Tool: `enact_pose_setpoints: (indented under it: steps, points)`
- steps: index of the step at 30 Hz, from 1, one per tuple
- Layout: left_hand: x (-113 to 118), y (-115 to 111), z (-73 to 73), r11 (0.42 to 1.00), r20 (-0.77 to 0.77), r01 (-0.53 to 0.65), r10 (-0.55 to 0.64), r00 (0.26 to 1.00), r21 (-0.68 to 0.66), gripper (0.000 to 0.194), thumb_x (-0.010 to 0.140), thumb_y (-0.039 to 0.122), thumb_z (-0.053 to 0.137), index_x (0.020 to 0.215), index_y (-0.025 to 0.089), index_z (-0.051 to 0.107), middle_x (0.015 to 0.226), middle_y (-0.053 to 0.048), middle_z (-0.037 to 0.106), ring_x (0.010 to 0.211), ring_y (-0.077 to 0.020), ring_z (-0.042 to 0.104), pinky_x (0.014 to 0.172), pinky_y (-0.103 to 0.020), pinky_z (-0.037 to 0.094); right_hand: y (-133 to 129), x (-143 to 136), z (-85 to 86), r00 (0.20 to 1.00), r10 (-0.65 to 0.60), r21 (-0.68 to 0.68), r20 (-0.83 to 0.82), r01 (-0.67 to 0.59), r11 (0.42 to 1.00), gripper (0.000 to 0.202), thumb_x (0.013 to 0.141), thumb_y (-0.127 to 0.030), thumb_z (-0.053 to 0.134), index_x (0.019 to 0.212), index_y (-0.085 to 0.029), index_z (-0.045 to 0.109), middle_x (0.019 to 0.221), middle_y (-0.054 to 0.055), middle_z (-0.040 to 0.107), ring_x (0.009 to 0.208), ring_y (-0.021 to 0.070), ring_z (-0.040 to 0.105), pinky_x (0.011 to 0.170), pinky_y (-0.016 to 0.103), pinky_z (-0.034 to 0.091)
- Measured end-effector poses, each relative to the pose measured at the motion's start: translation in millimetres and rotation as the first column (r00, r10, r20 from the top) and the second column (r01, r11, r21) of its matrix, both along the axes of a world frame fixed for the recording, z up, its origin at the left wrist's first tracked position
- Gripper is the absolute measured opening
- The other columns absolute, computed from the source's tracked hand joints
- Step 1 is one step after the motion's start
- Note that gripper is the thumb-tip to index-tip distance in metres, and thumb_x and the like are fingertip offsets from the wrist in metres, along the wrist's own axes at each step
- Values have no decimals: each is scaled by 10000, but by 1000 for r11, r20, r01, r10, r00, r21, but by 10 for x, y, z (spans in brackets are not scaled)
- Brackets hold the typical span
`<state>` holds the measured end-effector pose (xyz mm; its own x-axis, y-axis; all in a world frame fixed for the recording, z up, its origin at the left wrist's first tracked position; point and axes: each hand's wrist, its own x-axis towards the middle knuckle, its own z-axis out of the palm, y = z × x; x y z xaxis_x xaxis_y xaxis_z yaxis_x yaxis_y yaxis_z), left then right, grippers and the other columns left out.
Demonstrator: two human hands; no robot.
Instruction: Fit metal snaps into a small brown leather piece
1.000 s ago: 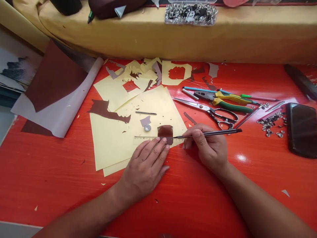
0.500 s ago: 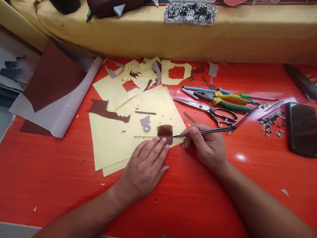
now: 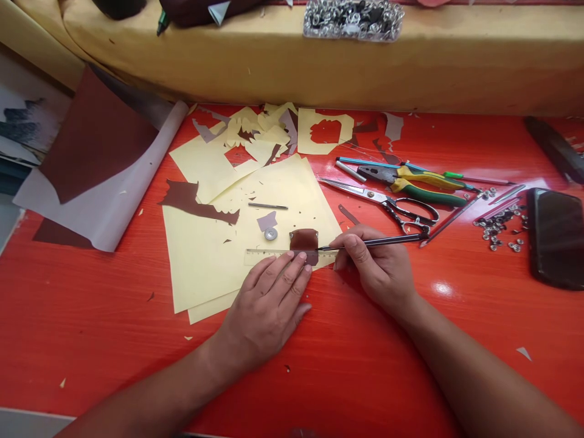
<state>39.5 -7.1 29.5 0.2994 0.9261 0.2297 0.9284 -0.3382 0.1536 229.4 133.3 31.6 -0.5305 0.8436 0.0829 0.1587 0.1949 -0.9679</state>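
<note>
My left hand point(image 3: 271, 298) lies flat with its fingers stretched out, fingertips pressing on a clear ruler point(image 3: 255, 257). Under the ruler is a small brown leather piece point(image 3: 303, 239) with metal studs at its upper corners; my fingers cover part of its lower edge. In my right hand point(image 3: 376, 264) is a slim black pen point(image 3: 383, 241), held in a pinch, its tip at the right side of the leather piece along the ruler. Beneath them lie yellow paper sheets point(image 3: 205, 261). A round metal disc point(image 3: 271, 233) and a thin metal rod point(image 3: 268, 206) rest on the paper.
Scissors point(image 3: 369, 194), pliers point(image 3: 410, 182) and pens lie to the right, with loose snap parts point(image 3: 497, 226) and a phone point(image 3: 555, 237) beyond. Paper and leather scraps point(image 3: 264, 134) are heaped at the back. A brown sheet roll point(image 3: 100, 146) stands left; a fastener box point(image 3: 353, 19) sits on the ledge.
The pen tip has shifted slightly to the left, over the leather piece, with my right hand following. My left hand stays in place on the ruler.
</note>
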Motion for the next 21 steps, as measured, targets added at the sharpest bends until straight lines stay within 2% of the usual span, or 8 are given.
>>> enact_pose_setpoints:
  steps: [21]
  points:
    - [7,-7,1,1000,-8,-4,4,1000,-3,487,1054,314,593,1472,65,610,1558,-139,609,1430,-332,570,1167,-495,450,11,3,-10,999,20,16,27,-21,1000,327,1102,-399,552,894,-214,724,683,10,694,644,162,660,670,308,509]
